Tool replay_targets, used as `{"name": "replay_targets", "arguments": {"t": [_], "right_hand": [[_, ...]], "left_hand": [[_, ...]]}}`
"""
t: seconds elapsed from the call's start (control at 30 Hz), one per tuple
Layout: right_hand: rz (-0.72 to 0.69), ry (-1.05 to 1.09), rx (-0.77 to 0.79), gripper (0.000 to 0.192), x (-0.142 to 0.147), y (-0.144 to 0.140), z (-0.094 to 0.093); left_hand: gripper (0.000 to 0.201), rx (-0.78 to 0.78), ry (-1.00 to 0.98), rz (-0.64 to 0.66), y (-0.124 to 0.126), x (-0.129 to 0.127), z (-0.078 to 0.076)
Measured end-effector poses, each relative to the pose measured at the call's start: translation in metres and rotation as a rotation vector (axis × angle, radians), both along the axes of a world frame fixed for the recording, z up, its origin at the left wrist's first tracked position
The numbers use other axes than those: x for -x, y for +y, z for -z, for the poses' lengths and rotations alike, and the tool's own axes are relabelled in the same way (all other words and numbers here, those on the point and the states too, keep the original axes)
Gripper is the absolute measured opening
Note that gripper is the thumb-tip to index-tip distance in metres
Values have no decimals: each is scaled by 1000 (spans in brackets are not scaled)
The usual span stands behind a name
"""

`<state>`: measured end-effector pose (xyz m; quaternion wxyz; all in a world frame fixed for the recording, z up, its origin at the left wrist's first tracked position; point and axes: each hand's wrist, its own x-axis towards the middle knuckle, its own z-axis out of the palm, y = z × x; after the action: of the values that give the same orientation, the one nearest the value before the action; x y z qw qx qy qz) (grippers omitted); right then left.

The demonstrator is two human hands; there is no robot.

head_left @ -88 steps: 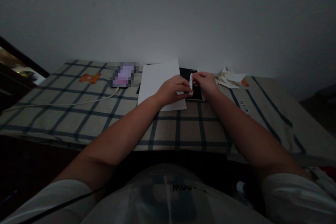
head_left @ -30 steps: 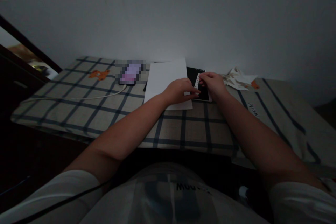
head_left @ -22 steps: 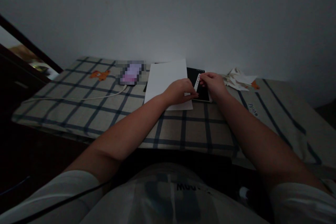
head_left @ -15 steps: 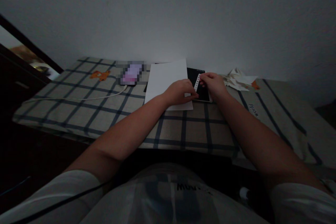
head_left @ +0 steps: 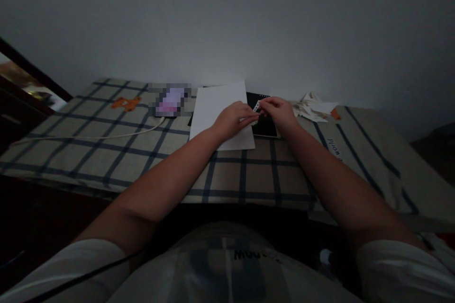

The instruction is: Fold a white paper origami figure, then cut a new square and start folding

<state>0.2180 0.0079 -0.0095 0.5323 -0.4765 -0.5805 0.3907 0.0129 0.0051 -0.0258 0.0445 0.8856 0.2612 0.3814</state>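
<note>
My left hand (head_left: 232,120) rests on the right edge of a white sheet of paper (head_left: 216,109), and its fingertips pinch the lower end of a narrow white strip with punched holes (head_left: 255,106). My right hand (head_left: 279,111) pinches the strip's upper end. Both hands hover over a black notebook (head_left: 263,125) that lies beside the sheet. The strip is mostly hidden between the fingers.
A checked cloth (head_left: 106,151) covers the table, which ends at a plain wall. A phone (head_left: 169,100) lies at the back left, with a white cable (head_left: 88,138) running left. An orange bear patch (head_left: 124,103) marks the cloth. Paper scraps (head_left: 313,106) lie at the back right.
The strip stood stretched between my hands over the notebook; now my hands have come closer together and the strip is bunched short between the fingertips. The view has shifted slightly.
</note>
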Motion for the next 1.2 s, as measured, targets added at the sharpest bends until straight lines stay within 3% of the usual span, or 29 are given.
{"name": "replay_targets", "arguments": {"t": [0.4,0.67,0.9,1.2], "right_hand": [[-137,-114,-56,22,1,-7,-3],[-208,-132,-43,27,2,-4,0],[-214,-137,-6,12,3,-6,-3],[-295,-107,-90,27,-2,3,7]], "left_hand": [[28,49,-162,-189,2,6,-1],[37,85,-217,-182,3,7,-1],[37,99,-255,-194,5,7,1],[25,145,-279,-171,4,7,-3]]}}
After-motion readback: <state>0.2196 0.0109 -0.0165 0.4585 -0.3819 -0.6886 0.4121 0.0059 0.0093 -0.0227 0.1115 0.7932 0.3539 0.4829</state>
